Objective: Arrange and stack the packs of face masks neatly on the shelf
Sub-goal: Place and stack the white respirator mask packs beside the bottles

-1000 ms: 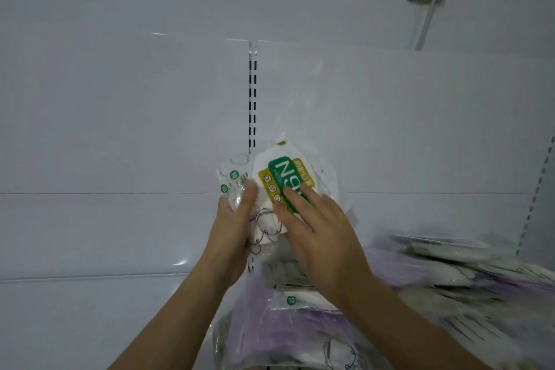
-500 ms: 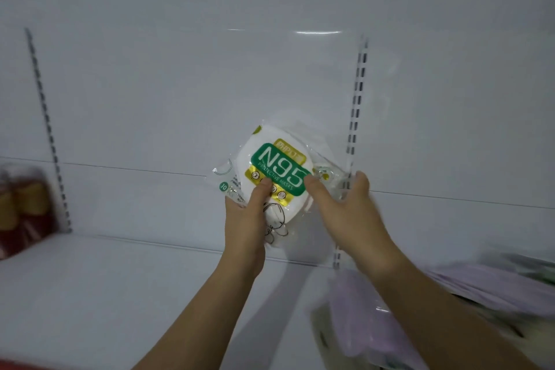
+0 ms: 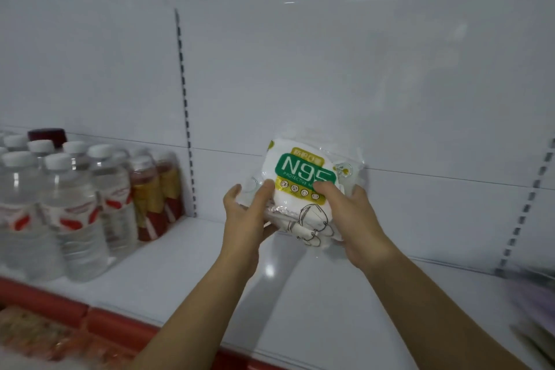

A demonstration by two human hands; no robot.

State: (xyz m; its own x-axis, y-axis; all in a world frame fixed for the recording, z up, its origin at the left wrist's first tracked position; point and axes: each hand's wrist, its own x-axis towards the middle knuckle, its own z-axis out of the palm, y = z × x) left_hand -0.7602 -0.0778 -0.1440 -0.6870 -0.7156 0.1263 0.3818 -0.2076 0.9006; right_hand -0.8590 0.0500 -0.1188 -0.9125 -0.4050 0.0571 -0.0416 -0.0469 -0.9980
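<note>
We grasp N95 mask pack [image 3: 303,189]: left hand [image 3: 246,213], right hand [image 3: 357,219] pinching opposite edges. We lower flat onto shelf [image 3: 186,267], square with back panel, beside bottles [image 3: 69,204].

White shelf [image 3: 300,303], bottles [image 3: 75,204] left.
</note>
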